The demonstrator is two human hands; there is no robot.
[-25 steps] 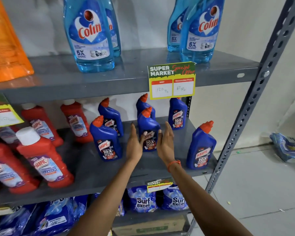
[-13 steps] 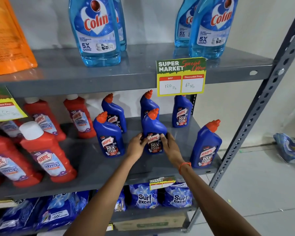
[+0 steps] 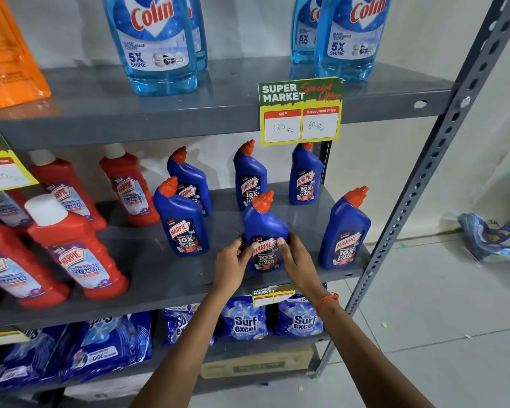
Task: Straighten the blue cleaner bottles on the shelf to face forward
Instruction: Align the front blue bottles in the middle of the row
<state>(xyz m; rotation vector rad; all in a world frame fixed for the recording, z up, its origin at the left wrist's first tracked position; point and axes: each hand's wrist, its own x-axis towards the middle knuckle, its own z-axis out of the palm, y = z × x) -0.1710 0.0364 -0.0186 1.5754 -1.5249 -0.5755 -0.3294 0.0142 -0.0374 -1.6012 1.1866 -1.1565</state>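
Six blue Harpic bottles [image 3: 265, 231] upright on middle shelf [image 3: 147, 269]; front-centre bottle label forward.

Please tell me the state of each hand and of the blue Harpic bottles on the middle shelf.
Left hand: gripping the middle front bottle.
Right hand: gripping the same bottle.
Middle front bottle: upright, held, label forward.
Left front bottle: upright, free.
Right front bottle: upright, free.

Six dark-blue plastic toilet-cleaner bottles with orange caps [image 3: 180, 222] are counted on the grey metal middle shelf [image 3: 147, 269]. Five red plastic bathroom-cleaner bottles with white caps [image 3: 77, 248] are seen there, some cut off. Four light-blue transparent glass-cleaner bottles [image 3: 156, 42] are counted above. Two yellow-green paper price tags [image 3: 301, 111] are fully visible.
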